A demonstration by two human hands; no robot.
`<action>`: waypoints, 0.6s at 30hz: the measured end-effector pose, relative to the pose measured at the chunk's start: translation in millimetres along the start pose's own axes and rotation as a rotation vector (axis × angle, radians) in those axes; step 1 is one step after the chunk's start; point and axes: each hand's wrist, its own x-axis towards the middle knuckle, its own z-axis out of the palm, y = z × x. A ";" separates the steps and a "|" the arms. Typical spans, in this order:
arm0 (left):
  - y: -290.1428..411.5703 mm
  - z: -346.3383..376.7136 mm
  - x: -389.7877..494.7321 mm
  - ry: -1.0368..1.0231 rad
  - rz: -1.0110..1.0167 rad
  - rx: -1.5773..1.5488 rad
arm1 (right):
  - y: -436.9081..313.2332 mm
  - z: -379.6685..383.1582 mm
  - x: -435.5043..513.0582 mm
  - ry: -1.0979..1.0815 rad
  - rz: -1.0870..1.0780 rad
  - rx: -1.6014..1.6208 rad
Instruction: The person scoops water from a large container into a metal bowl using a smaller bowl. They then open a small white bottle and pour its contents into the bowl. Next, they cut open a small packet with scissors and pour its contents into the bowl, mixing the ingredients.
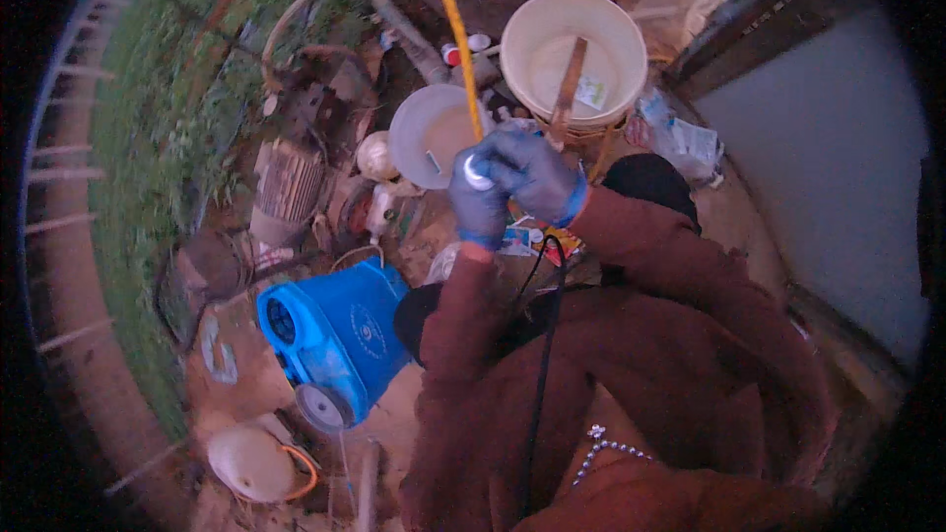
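Both my hands wear dark blue gloves and meet in front of me, above the littered ground. My left hand (479,207) is closed around a small white, round-topped object (479,172); most of it is hidden in the fist. Against it from the right presses my right hand (543,174), its fingers bent; whether it grips anything is blurred. A yellow hose or rod (457,29) runs down behind the hands, and its lower end is hidden. Beyond them sits a pale bucket (405,134) with cloudy liquid. To its right, a larger white bucket (514,74) has a wooden stick (570,81) leaning in it.
A blue knapsack sprayer tank (362,336) lies left of my knees, its round opening (281,320) uncovered. A finned motor (288,181), a pale round container (251,462) and crumpled packets (684,137) lie around. Green plants (170,111) border the left; greyish water (813,162) the right.
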 end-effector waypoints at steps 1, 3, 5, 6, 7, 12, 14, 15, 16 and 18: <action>0.2 -2.1 1.2 0.029 0.016 0.042 | -1.1 -0.8 1.0 -0.008 -0.018 -0.047; -0.6 -9.6 5.1 0.076 0.104 0.217 | -3.0 -0.1 1.6 -0.033 0.042 -0.005; -3.0 -15.3 8.0 0.123 0.250 0.484 | -3.9 3.2 0.5 -0.021 0.062 -0.011; -4.8 -15.3 8.8 0.160 0.218 0.497 | -3.9 5.4 -0.1 -0.009 0.054 -0.037; -6.6 -14.6 8.9 0.170 0.221 0.424 | -3.3 7.6 -0.6 0.012 0.032 -0.065; -12.4 -6.5 7.8 0.208 0.084 0.190 | 0.7 22.4 -1.6 0.148 0.044 0.017; -12.4 -5.3 7.9 0.180 0.125 0.102 | 1.3 26.4 -0.3 0.190 0.119 0.149; -11.8 -5.6 8.1 0.160 0.140 0.049 | 1.1 27.5 0.3 0.205 0.171 0.245; -10.8 -7.1 8.5 0.170 0.085 0.024 | 0.4 28.0 0.7 0.207 0.205 0.340; -8.4 -10.4 9.4 0.173 -0.083 -0.040 | -1.2 25.7 2.1 0.194 0.301 0.517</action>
